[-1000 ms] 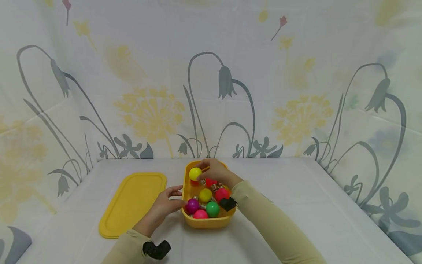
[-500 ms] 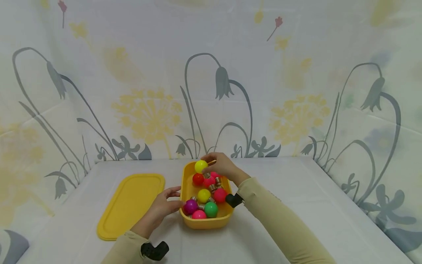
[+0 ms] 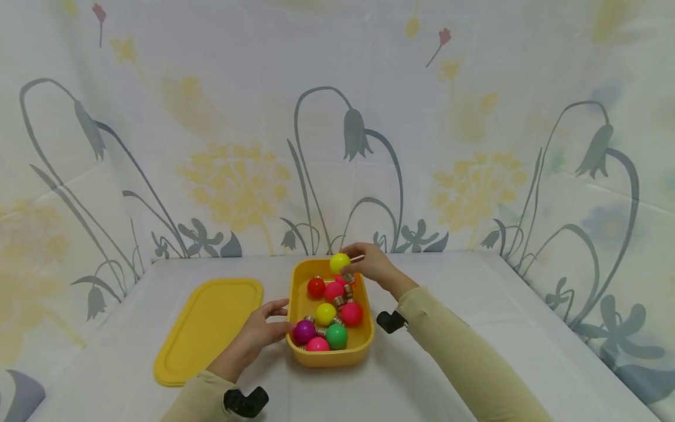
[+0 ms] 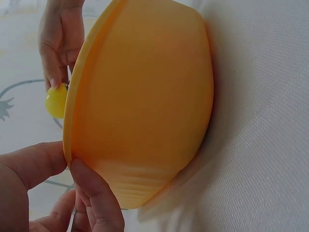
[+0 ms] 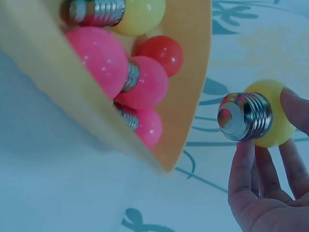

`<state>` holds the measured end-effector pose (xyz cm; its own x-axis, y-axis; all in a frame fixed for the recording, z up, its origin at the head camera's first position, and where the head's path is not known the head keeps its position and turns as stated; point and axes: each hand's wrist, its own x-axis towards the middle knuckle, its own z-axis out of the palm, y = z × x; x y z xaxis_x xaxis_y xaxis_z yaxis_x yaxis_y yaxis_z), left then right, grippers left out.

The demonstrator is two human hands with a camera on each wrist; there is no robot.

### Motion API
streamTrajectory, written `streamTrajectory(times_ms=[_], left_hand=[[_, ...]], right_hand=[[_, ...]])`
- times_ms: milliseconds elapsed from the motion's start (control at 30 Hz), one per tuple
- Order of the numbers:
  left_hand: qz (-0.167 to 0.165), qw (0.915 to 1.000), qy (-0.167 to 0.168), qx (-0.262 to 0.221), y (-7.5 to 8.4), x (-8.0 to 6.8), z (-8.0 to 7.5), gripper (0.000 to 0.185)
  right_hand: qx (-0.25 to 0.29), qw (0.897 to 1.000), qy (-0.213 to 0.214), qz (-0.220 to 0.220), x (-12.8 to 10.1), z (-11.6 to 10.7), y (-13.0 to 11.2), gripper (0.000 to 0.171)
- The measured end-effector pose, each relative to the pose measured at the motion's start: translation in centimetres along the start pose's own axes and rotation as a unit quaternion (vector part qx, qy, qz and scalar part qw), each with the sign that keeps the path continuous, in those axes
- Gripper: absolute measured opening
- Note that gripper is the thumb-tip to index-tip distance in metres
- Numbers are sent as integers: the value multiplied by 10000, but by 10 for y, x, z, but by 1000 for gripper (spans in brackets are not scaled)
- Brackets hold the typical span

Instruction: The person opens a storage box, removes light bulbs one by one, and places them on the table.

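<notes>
Right hand (image 3: 373, 265) fingers pinching a round yellow bulb with a silver screw base (image 3: 340, 263) above the far rim; left hand (image 3: 256, 334) fingers gripping the yellow plastic tub (image 3: 362, 346) on the white surface (image 3: 474, 328).

Head view high, frontal – wrist views close; all share yellow box (image 3: 364, 343).

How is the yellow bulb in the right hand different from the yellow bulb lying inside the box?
The held yellow bulb is pinched by the right hand above the far rim of the yellow box; the other yellow bulb lies untouched among coloured bulbs. The held bulb's whole metal screw base shows; the other's is partly hidden. Both are round and yellow.
</notes>
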<state>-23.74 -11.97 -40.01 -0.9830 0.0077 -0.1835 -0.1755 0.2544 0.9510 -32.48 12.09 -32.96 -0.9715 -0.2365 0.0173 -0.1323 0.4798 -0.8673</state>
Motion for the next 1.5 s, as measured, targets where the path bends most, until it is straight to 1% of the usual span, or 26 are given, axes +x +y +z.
streamTrajectory(times_ms=[167, 433, 633, 700, 1033, 1333, 1500], left_hand=[[40, 10000, 20, 30, -1, 0, -1, 57], [26, 10000, 5, 19, -2, 2, 2, 59], [0, 10000, 39, -24, -3, 1, 1, 59], [4, 10000, 35, -35, -3, 1, 1, 59], [15, 10000, 32, -88, -4, 2, 2, 60], [-7, 9999, 49, -100, -3, 3, 4, 61], [-12, 9999, 48, -105, -3, 3, 2, 60]], right_hand=[[73, 9998, 143, 70, -1, -7, 7, 40], [-45, 9993, 306, 193, -7, -25, 24, 42], [-66, 9990, 430, 79, -10, -34, 38, 43], [-98, 9987, 494, 114, -11, -36, 42, 44], [-84, 9974, 645, 320, -10, -40, 68, 41], [-227, 9967, 698, 355, -6, -42, 88, 41], [-281, 9966, 608, 472, -3, -39, 95, 41]])
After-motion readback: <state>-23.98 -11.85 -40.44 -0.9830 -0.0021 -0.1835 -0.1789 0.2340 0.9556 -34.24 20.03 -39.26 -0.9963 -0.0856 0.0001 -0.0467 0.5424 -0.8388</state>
